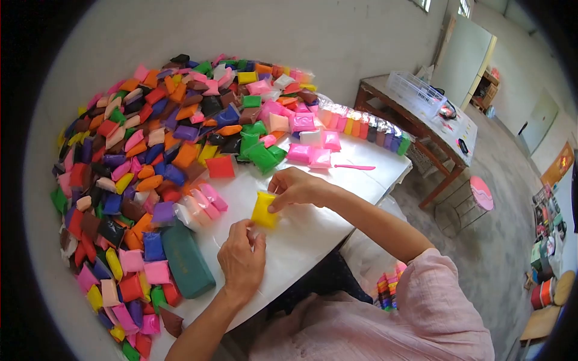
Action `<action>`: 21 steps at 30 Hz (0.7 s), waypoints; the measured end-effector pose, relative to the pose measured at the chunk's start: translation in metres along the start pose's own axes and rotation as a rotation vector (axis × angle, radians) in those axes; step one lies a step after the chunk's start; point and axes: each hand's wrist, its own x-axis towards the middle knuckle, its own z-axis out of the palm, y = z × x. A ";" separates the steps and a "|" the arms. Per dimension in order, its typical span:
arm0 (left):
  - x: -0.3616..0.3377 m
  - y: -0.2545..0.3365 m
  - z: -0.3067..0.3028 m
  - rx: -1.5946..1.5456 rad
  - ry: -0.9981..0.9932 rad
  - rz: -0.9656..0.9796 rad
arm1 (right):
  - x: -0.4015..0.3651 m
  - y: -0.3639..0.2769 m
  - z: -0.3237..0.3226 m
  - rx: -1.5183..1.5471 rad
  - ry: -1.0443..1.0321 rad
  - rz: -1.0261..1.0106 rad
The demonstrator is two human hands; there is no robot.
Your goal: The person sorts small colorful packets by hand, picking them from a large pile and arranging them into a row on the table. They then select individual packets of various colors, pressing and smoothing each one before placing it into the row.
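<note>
A person's right hand [294,188] pinches a yellow packet [264,210] over a white table [307,240]; whether the left hand [242,256], curled just beside it, also grips is unclear

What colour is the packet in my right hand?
Bright yellow. The packet in the right hand shows best in the head view.

The right hand [295,189] hides part of the blurry yellow packet [262,212]. Between four and five o'clock, a pink sleeve [438,292] partly covers colourful packets [387,287].
</note>
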 end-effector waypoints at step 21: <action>0.002 -0.011 0.007 0.008 0.049 0.073 | 0.000 0.002 0.009 -0.032 0.104 0.022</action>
